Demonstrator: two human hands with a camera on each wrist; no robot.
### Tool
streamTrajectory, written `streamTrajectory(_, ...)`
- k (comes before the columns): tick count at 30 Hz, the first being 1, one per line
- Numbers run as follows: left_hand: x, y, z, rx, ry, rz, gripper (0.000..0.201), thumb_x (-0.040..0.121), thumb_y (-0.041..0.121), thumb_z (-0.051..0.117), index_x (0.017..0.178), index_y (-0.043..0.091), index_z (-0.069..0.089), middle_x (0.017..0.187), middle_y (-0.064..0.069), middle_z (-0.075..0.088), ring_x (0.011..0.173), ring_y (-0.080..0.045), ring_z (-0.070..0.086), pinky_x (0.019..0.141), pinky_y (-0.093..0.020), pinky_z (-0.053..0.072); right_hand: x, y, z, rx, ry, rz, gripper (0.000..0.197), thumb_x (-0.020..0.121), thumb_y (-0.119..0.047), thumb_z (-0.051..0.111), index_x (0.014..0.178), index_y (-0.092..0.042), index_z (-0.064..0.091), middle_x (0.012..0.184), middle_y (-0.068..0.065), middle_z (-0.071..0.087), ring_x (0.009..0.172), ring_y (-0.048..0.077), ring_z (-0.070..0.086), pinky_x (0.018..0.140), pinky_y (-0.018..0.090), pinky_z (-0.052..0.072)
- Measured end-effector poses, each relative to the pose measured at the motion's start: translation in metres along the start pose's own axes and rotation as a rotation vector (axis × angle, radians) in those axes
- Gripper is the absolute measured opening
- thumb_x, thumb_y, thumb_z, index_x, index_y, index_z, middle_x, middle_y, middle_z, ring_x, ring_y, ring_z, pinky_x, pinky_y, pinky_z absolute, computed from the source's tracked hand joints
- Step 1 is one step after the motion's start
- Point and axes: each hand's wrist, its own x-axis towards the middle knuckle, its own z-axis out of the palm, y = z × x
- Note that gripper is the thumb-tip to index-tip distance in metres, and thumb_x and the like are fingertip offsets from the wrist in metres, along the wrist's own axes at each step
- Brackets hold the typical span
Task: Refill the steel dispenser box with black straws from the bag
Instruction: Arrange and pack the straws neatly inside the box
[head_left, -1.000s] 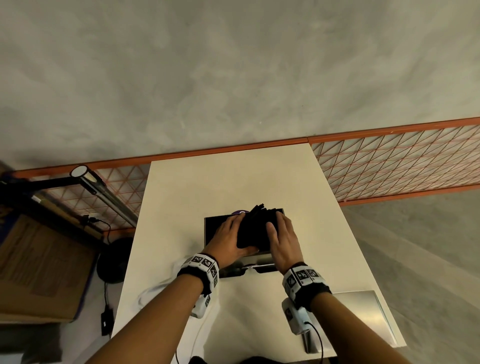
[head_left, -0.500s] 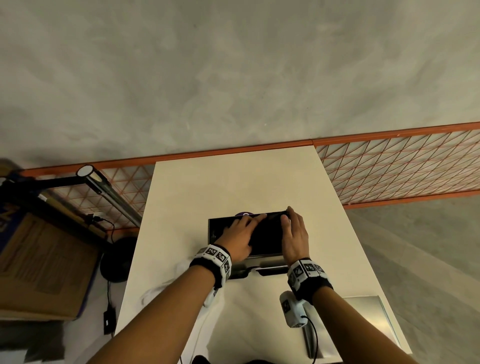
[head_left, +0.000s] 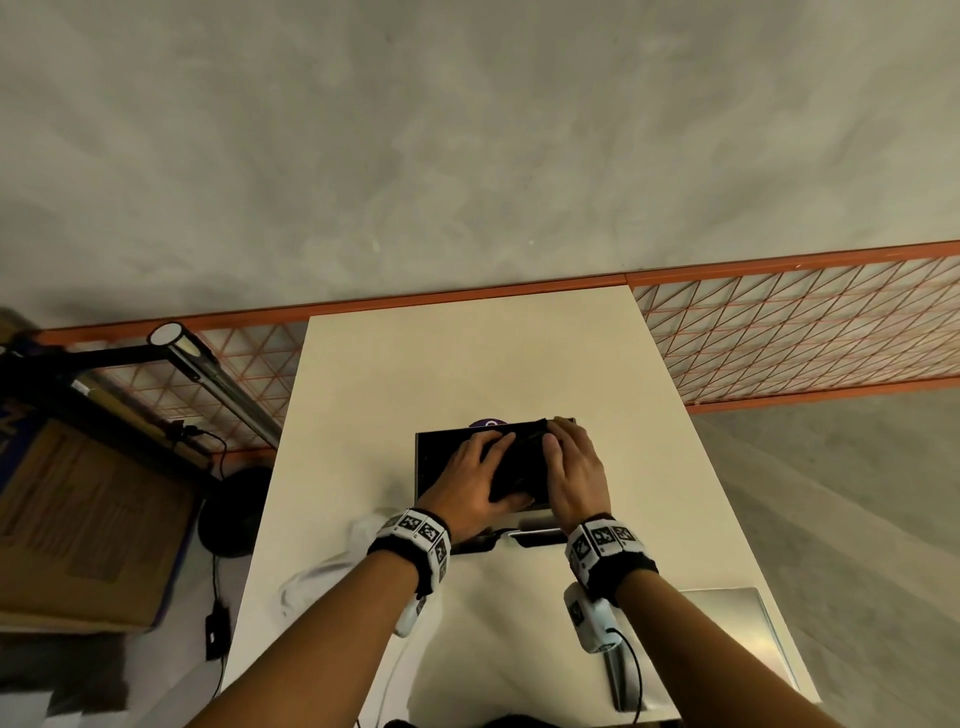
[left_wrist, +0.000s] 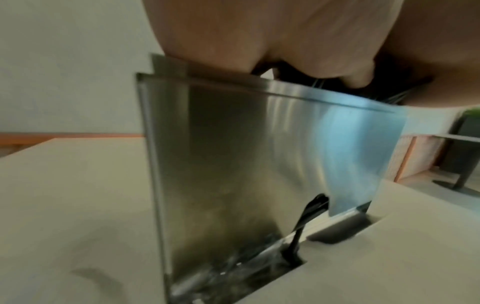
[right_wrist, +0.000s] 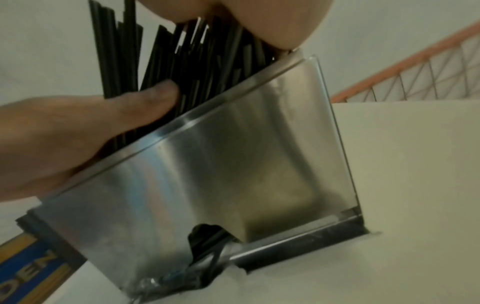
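The steel dispenser box (head_left: 431, 467) stands open-topped mid-table; its brushed front fills the left wrist view (left_wrist: 233, 164) and the right wrist view (right_wrist: 233, 154). A bundle of black straws (head_left: 519, 467) sits in its top opening, the upper ends still sticking out above the rim (right_wrist: 187, 51). My left hand (head_left: 498, 452) grips the bundle's left side, thumb (right_wrist: 155, 92) pressed on the straws. My right hand (head_left: 558, 436) holds the right side, fingers reaching the far rim. A few straws show in the bottom slot (right_wrist: 205, 232).
The box stands on a white table (head_left: 467, 353). A steel lid (head_left: 727, 639) lies near the front right corner and a clear plastic bag (head_left: 322, 577) at the left edge. A purple object (head_left: 488, 423) peeks from behind the box. Left of the table stands a cardboard box (head_left: 78, 519).
A second ago both hands held the straw bundle above the box. It has since gone down into the opening, and the hands have come down with it onto the rim.
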Motion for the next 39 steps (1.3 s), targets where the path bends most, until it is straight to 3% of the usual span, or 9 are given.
streamTrajectory(6,-0.001,-0.007,-0.004,0.091,-0.051,-0.038,0.117,0.073,0.087,0.051,0.164,0.024,0.013,0.161,-0.003,0.022,0.148,-0.027,0.027,0.124,-0.047,0.026,0.001,-0.001,-0.004,0.050,0.098,-0.051,0.024,0.101,-0.017,0.050,0.122,-0.012,0.060,0.119,0.001,0.060,0.100,0.007,0.052,0.087,0.010,0.033)
streamTrajectory(13,-0.010,0.001,0.003,0.204,-0.035,-0.043,0.121,0.067,0.075,0.067,0.163,0.024,0.013,0.151,0.001,0.032,0.140,-0.022,0.034,0.124,-0.044,0.025,-0.006,-0.001,-0.010,0.055,0.067,-0.031,0.031,0.096,-0.033,0.042,0.104,-0.016,0.067,0.101,-0.004,0.064,0.092,0.015,0.058,0.076,0.004,0.034)
streamTrajectory(17,-0.018,0.004,0.006,0.220,-0.007,-0.034,0.108,0.067,0.072,0.071,0.155,0.030,0.026,0.139,0.004,0.037,0.130,-0.020,0.040,0.118,-0.039,0.032,-0.007,-0.006,-0.026,-0.037,0.016,-0.136,0.030,0.095,-0.038,0.044,0.100,-0.018,0.066,0.099,-0.007,0.060,0.092,0.015,0.057,0.079,0.013,0.037)
streamTrajectory(23,-0.019,0.006,0.004,0.187,-0.026,-0.064,0.088,0.064,0.073,0.072,0.135,0.036,0.037,0.125,0.008,0.040,0.119,-0.018,0.043,0.106,-0.038,0.040,-0.010,-0.023,-0.022,-0.324,-0.124,-0.299,0.046,0.091,-0.052,0.040,0.121,-0.024,0.063,0.122,-0.005,0.057,0.112,0.014,0.051,0.098,0.035,0.040)
streamTrajectory(26,-0.019,0.007,0.004,0.177,0.016,-0.051,0.088,0.062,0.073,0.073,0.133,0.030,0.043,0.126,0.008,0.041,0.119,-0.017,0.044,0.104,-0.039,0.042,-0.015,-0.019,-0.011,-0.389,-0.281,-0.202,0.058,0.091,-0.056,0.034,0.127,-0.021,0.061,0.125,-0.002,0.058,0.116,0.019,0.054,0.101,0.039,0.042)
streamTrajectory(28,-0.020,0.008,0.004,0.159,0.048,-0.042,0.091,0.062,0.075,0.073,0.135,0.028,0.045,0.132,0.009,0.040,0.122,-0.017,0.045,0.106,-0.040,0.042,-0.015,-0.018,-0.012,-0.231,-0.319,-0.129,0.045,0.098,-0.046,0.042,0.130,-0.020,0.059,0.126,-0.002,0.057,0.116,0.018,0.055,0.102,0.035,0.042)
streamTrajectory(31,-0.020,0.010,0.000,0.142,0.063,-0.051,0.098,0.067,0.081,0.069,0.144,0.027,0.041,0.144,0.009,0.033,0.133,-0.016,0.040,0.115,-0.040,0.036,-0.012,-0.021,-0.026,-0.068,-0.182,-0.111,0.030,0.101,-0.029,0.048,0.127,-0.020,0.061,0.125,-0.004,0.058,0.112,0.011,0.056,0.096,0.020,0.038)
streamTrajectory(34,-0.019,0.012,-0.001,0.144,0.041,-0.062,0.109,0.071,0.083,0.065,0.155,0.024,0.029,0.153,0.007,0.027,0.139,-0.017,0.035,0.120,-0.040,0.030,-0.006,-0.009,-0.044,-0.159,-0.002,-0.039,0.026,0.098,-0.023,0.054,0.120,-0.012,0.063,0.118,0.005,0.060,0.103,0.023,0.058,0.091,0.027,0.042)
streamTrajectory(39,-0.011,0.012,-0.007,0.132,0.046,-0.084,0.114,0.071,0.081,0.066,0.159,0.024,0.023,0.156,0.005,0.029,0.142,-0.018,0.033,0.123,-0.040,0.024,-0.009,0.010,-0.061,-0.343,-0.222,0.098,0.020,0.091,-0.019,0.058,0.103,-0.010,0.071,0.103,0.006,0.063,0.087,0.026,0.062,0.077,0.030,0.043)
